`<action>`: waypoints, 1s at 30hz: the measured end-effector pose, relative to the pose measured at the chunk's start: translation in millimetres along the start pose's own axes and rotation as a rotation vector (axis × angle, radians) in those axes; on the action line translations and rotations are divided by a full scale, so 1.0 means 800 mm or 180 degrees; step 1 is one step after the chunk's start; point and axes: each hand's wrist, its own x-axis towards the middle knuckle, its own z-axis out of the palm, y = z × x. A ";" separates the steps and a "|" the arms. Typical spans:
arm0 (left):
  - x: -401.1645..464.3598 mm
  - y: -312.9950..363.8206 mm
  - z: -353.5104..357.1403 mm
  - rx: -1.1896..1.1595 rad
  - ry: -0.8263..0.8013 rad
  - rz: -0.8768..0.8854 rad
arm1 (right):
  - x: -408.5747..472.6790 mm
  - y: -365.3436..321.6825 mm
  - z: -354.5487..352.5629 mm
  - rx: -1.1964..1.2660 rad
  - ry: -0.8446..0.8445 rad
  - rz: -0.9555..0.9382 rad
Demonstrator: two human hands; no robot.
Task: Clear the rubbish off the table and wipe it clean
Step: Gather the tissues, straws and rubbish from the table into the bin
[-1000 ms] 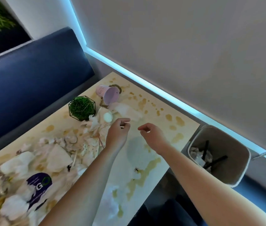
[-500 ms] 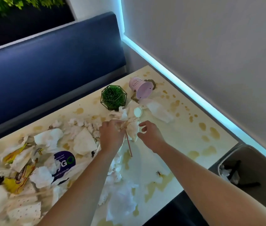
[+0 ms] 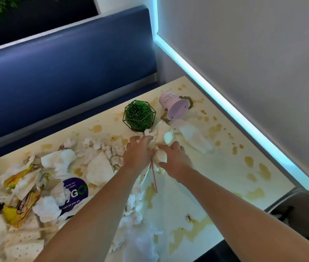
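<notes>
A cream table [image 3: 216, 167] carries brown spill stains and much rubbish. My left hand [image 3: 137, 154] and my right hand [image 3: 174, 159] meet over a clump of crumpled white napkins [image 3: 161, 156] near the table's middle, fingers curled around it from both sides. A red-and-white straw [image 3: 154, 176] sticks out below the clump toward me. More crumpled napkins [image 3: 62, 161], yellow wrappers [image 3: 17, 210] and a purple round sticker [image 3: 76, 191] cover the left half. A grey bin [image 3: 305, 210] stands off the table's right edge.
A green plant ball in a black wire frame [image 3: 139, 116] stands just beyond my hands. A pink pot [image 3: 173, 107] lies tipped over beside it. A flattened napkin [image 3: 193, 137] lies right of the hands. A blue bench back [image 3: 64, 72] runs behind the table.
Both hands reached forward from bare table onto the napkin pile and closed around a clump. My view swung left, so the bin slid to the right edge.
</notes>
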 end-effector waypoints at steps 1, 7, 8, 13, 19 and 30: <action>0.003 -0.001 0.001 0.0004 -0.0032 -0.0014 | 0.002 0.002 0.001 0.0018 0.0023 -0.0014; 0.022 -0.007 0.002 -0.0182 0.0215 0.0006 | 0.012 0.008 0.006 0.0347 0.0176 -0.0024; 0.023 -0.009 0.001 -0.0234 0.0316 0.0055 | 0.014 0.009 0.007 0.0391 0.0216 -0.0024; 0.025 -0.011 -0.006 -0.0841 0.0840 0.0064 | 0.011 0.013 0.006 0.0769 0.0645 0.0107; 0.017 -0.012 -0.012 -0.1835 0.0767 -0.0053 | 0.002 0.015 0.005 0.1278 0.1134 0.0152; -0.001 0.004 -0.005 -0.1952 0.0205 -0.0028 | -0.016 -0.004 -0.015 0.2590 0.1241 0.0421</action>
